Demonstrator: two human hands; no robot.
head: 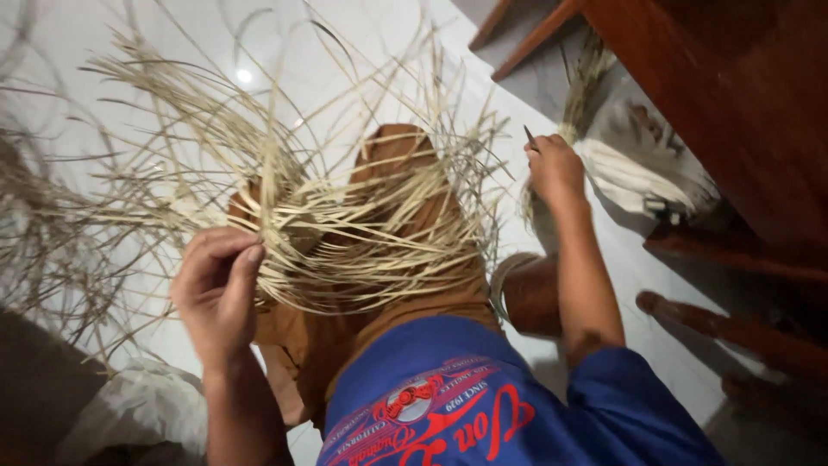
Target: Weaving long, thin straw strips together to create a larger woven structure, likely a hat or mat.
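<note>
Pale reed strips everywhere, so starting at the fingers: the left hand (216, 289) has its fingers (246, 259) pinched shut on the near edge of a half-woven basket (362, 242), thumb pressing down on the flat strips where the weave is tight. That basket sits on the person's lap, over the brown trousers (397, 173), with loose strip ends fanning up and away to the left and top of the view.

The right hand (555, 168) is well apart from it, reached out to the right. It's closed around a thin dark tool or stick poking up out of the fist; can't tell which. It sits right against a bundle of spare strips (586, 86) that runs away from the person toward the top of the view.

So the basket's woven band runs side to side across the lap, and the left hand is clearly the nearer one. Beyond that: white tiled floor (362, 52), dark red wooden furniture (742, 86) on the right, blue shirt (483, 406) at the bottom.
</note>
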